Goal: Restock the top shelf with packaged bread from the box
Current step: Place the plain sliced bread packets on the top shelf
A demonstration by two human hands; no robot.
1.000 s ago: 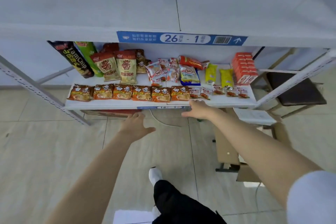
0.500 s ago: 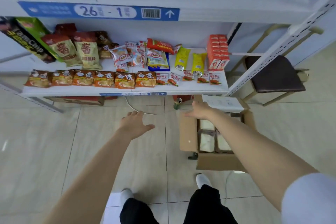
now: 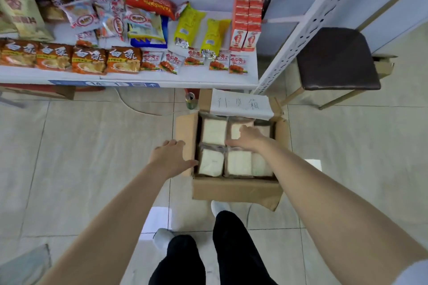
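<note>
An open cardboard box (image 3: 236,188) sits on the tiled floor below the shelf, holding several clear-wrapped packs of white sliced bread (image 3: 214,132). My right hand (image 3: 249,137) reaches into the box and lies on the far right bread pack (image 3: 235,131), fingers spread over it; whether it grips the pack is unclear. My left hand (image 3: 172,157) hovers at the box's left flap (image 3: 186,132), fingers relaxed, thumb near the near left pack (image 3: 211,162). The top shelf is out of view.
The lower shelf (image 3: 162,77) carries rows of snack bags and red cartons. A dark-seated stool (image 3: 337,59) stands to the right of the perforated shelf post (image 3: 298,34). A can (image 3: 190,100) stands behind the box. My feet are close to the box's front.
The view has tilted down from the shelves to the box. Both hands moved down and forward; the right hand went from above the box onto a bread pack, the left to the box's flap.
</note>
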